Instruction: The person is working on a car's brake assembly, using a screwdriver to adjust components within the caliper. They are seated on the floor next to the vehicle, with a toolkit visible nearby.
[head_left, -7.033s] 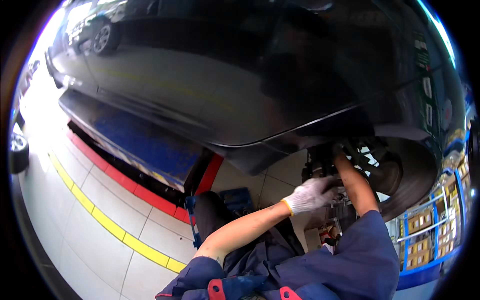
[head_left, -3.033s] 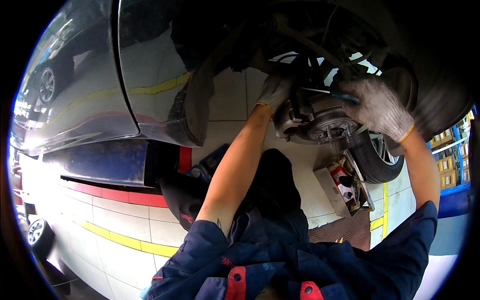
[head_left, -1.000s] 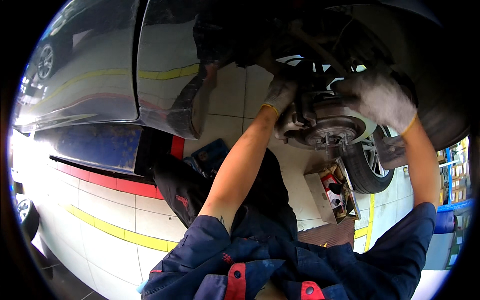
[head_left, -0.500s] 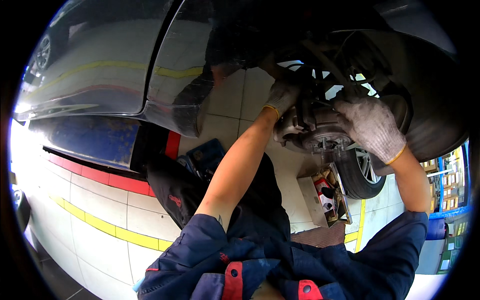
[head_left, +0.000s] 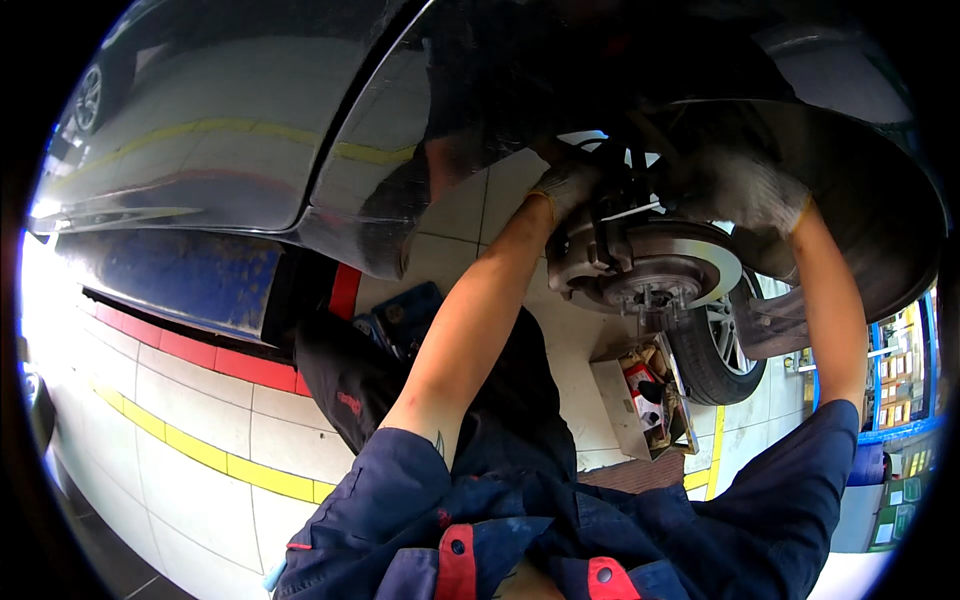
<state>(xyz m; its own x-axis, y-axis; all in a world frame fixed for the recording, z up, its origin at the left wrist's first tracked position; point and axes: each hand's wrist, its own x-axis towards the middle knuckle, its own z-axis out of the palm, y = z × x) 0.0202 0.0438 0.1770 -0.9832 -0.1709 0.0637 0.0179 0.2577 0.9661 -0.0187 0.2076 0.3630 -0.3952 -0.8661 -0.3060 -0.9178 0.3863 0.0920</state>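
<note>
A raised car's wheel hub is bare, showing a brake disc with wheel studs in its middle. The brake caliper sits on the disc's left side. My left hand, in a knitted glove, reaches in behind the caliper; its fingers are hidden in shadow. A thin shiny metal bar juts out above the caliper, its far end lost in the dark. Above and right of the disc, my gloved right hand is smeared by motion, and I cannot make out its fingers or anything in them.
Dark bodywork hangs over the left, above a blue lift platform. On the floor lie an open metal box of parts, a wheel and a blue tool case. The wheel arch liner curves round my right arm.
My right hand has moved up and right, off the front of the hub, uncovering the disc and the metal bar. The disc's face appears turned. My left hand stays nearly in place.
</note>
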